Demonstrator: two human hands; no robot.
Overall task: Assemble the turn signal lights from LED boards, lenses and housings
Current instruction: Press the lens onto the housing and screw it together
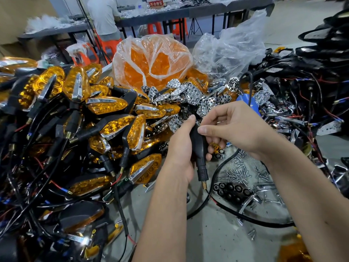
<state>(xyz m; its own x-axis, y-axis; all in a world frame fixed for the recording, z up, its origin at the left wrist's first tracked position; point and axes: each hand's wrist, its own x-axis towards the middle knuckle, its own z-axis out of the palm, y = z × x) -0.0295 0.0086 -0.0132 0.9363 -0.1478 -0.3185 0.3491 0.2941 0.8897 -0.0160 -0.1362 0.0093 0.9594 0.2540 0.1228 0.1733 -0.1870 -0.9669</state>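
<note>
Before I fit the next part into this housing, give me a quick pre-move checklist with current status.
1. Left hand grips black housing: ok.
2. Right hand at the housing's top edge: ok.
3. Part pinched in right grip: cannot tell.
4. LED board seated inside the housing: cannot tell, cavity faces away.
5. Chrome reflectors within view ahead: ok.
6. Screws lying below right wrist: ok.

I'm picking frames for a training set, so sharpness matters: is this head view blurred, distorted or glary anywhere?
Head view: both hands, left and right, and the black housing are sharp; the background tables look smeared; wide-angle bending shows at the edges; glare sits on the orange lens bag and chrome reflectors.
</note>
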